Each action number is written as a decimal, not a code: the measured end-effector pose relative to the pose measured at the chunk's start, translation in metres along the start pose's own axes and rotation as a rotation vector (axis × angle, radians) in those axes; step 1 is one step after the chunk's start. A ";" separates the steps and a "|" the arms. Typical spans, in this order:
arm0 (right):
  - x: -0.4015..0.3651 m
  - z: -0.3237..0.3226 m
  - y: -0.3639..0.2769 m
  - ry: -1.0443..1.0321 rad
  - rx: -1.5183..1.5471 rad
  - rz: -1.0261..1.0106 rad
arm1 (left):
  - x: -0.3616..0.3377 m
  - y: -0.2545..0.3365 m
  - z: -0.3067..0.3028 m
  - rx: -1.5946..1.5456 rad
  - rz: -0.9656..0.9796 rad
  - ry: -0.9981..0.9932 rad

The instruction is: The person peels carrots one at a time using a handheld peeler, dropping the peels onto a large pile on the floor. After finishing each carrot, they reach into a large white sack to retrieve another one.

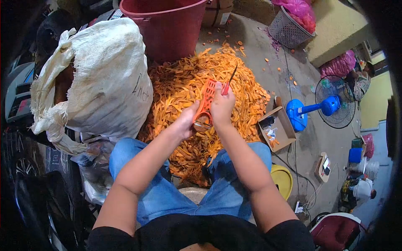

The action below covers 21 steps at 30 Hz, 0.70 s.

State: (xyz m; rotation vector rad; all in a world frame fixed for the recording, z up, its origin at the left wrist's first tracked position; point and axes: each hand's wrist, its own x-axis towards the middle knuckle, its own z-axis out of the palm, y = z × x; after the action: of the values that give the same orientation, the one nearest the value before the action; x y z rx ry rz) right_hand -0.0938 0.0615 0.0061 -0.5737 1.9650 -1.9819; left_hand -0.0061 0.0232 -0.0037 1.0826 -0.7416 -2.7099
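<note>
Between my hands is an orange peeler (208,97) with a perforated handle, its wide head towards me. My left hand (186,121) is closed at the peeler's left side, with the fingertips partly hidden. In my right hand (222,106) is a knife (233,76), its red handle in the fist and its dark blade pointing up and away. The right fingers also touch the peeler's handle. Below both hands spreads a large heap of orange peelings (245,92), which look like carrot peel. Something brownish shows through the peeler's head; I cannot make out what.
A white woven sack (104,79) stands at my left, and a red tub (167,31) behind the heap. On the right are a cardboard box (284,127), a blue fan (297,115), a yellow lid (282,182) and cables. A basket (289,29) stands farther back. Other people appear at far right.
</note>
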 end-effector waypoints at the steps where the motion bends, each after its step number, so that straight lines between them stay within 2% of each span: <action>1: 0.004 -0.001 0.007 0.040 -0.128 -0.050 | -0.007 0.004 0.007 0.055 -0.016 0.004; 2: 0.009 -0.005 0.012 0.081 -0.260 -0.100 | -0.008 0.002 0.004 0.050 -0.018 0.004; 6: 0.082 -0.055 0.035 0.555 -0.458 -0.076 | -0.031 0.002 0.006 0.258 -0.140 -0.115; 8: 0.101 -0.078 0.042 0.644 0.040 0.099 | -0.036 0.002 0.009 0.293 -0.175 -0.230; 9: 0.098 -0.076 0.033 0.648 0.042 0.095 | -0.032 0.001 0.008 0.243 -0.147 -0.239; 11: 0.081 -0.064 0.006 0.423 0.338 0.175 | -0.017 0.001 0.001 0.191 -0.098 -0.170; 13: 0.054 -0.041 0.006 0.212 0.154 -0.009 | -0.008 0.006 -0.001 0.088 -0.078 -0.027; 16: 0.012 -0.006 -0.004 0.109 0.021 -0.053 | -0.003 0.007 0.001 -0.009 -0.041 0.013; 18: -0.004 0.001 -0.005 -0.054 -0.235 -0.158 | 0.003 0.002 -0.006 0.001 -0.006 -0.001; 20: 0.000 -0.001 0.000 -0.035 -0.298 -0.151 | 0.008 -0.001 -0.018 0.095 0.043 -0.159; 21: 0.009 -0.003 0.002 -0.015 -0.360 -0.150 | 0.003 0.003 -0.017 0.201 -0.005 -0.078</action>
State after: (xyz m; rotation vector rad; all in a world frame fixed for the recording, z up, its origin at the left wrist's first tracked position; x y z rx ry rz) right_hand -0.1037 0.0598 0.0044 -0.8390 2.3495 -1.7011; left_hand 0.0026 0.0134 -0.0149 1.0217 -1.0445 -2.7427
